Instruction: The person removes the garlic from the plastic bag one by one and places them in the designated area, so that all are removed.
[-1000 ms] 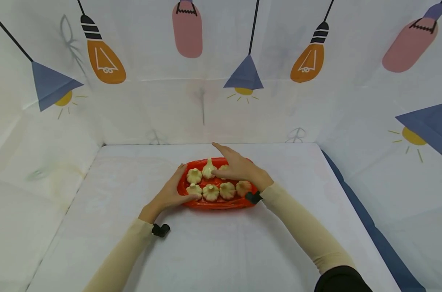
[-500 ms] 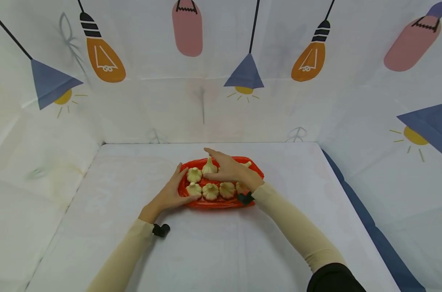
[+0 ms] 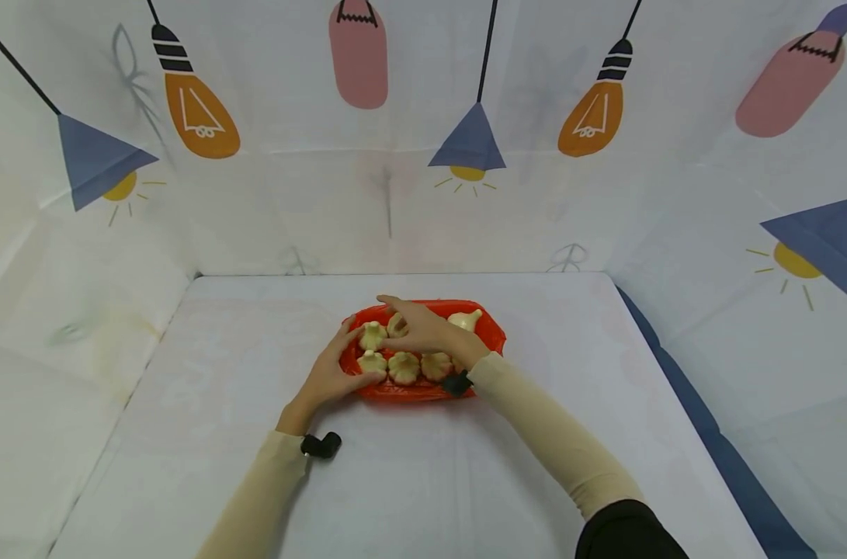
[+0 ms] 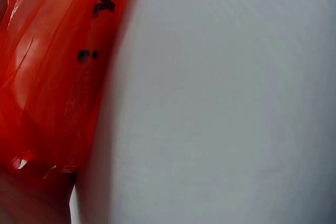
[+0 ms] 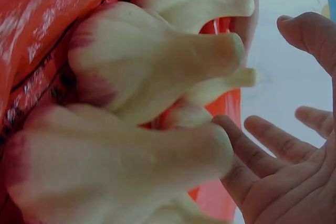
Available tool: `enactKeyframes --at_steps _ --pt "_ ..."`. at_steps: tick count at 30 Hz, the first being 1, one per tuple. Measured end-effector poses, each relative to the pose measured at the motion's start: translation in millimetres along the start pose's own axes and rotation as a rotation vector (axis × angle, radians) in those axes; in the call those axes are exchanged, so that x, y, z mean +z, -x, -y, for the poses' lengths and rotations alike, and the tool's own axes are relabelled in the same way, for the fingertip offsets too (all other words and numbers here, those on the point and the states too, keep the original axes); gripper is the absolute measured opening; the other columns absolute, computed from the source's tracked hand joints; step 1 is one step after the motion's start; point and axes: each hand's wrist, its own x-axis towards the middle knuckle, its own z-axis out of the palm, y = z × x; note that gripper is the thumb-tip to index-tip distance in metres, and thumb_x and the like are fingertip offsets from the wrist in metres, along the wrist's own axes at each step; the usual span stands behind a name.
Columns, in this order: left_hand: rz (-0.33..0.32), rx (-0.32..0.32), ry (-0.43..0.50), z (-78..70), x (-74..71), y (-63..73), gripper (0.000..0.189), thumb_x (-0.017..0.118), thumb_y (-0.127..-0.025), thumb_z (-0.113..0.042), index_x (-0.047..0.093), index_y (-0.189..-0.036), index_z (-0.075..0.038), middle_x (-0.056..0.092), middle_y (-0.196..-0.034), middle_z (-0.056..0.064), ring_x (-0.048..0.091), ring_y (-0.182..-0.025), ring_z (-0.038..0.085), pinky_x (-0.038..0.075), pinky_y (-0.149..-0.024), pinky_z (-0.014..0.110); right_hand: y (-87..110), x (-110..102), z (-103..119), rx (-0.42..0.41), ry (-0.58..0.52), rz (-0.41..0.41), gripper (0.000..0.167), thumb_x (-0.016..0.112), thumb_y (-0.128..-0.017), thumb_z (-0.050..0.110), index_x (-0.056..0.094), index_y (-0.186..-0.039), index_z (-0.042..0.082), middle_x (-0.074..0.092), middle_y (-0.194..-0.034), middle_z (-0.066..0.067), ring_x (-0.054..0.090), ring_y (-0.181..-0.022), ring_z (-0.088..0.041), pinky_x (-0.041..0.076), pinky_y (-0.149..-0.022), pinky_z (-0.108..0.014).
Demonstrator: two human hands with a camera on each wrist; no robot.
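Observation:
Several pale garlic bulbs (image 3: 404, 368) with pinkish bases sit in two rows in a tray lined with red plastic (image 3: 491, 334). My left hand (image 3: 328, 376) grips the tray's left end, its thumb lying over the front rim by a front-row bulb. In the left wrist view the red plastic (image 4: 52, 77) bears black print. Above the back row hovers my right hand (image 3: 423, 330), fingers spread and holding nothing, partly hiding one bulb. Up close in the right wrist view, stems of garlic bulbs (image 5: 152, 56) point toward the right hand (image 5: 289, 182), whose fingers overlap one stem end.
The tray stands on a white table (image 3: 395, 481) near its back edge. Behind rises a white cloth wall (image 3: 290, 202) printed with lamps and light bulbs. A dark blue strip (image 3: 709, 427) runs along the right edge.
My right hand has moved left along the back row, uncovering a garlic bulb at the back right. My left hand has stayed at the tray's end, its wrist shifted slightly right.

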Motion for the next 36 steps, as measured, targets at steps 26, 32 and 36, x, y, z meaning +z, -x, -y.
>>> enactKeyframes --at_steps 26,32,36 --pt "0.087 -0.037 0.093 10.0 -5.2 3.2 0.104 0.086 -0.081 -0.046 0.025 -0.164 -0.034 0.003 -0.174 -0.010 0.007 -0.161 0.030 0.022 -0.124 0.065 -28.4 15.8 -2.9 0.050 0.173 0.053 0.054 0.067 -0.100 0.027 0.051 -0.148 0.007 0.067 -0.124 -0.005 0.062 -0.095 -0.016 0.056 -0.088 -0.028" --pt "0.074 -0.003 0.087 9.4 -5.2 2.6 0.107 0.088 -0.080 -0.041 0.024 -0.165 -0.028 0.006 -0.175 -0.004 0.011 -0.160 0.031 0.022 -0.125 0.062 -39.6 9.5 -3.2 0.069 0.228 0.098 0.048 0.070 -0.098 0.027 0.060 -0.140 0.006 0.070 -0.125 -0.008 0.066 -0.111 -0.020 0.056 -0.098 -0.035" --pt "0.075 0.009 0.074 8.8 -5.6 2.8 0.108 0.088 -0.080 -0.041 0.023 -0.165 -0.026 0.007 -0.175 0.000 0.012 -0.160 0.035 0.022 -0.124 0.065 -42.4 11.2 -3.9 0.071 0.222 0.112 0.043 0.072 -0.098 0.025 0.064 -0.135 0.005 0.070 -0.126 -0.007 0.064 -0.107 -0.018 0.056 -0.097 -0.033"
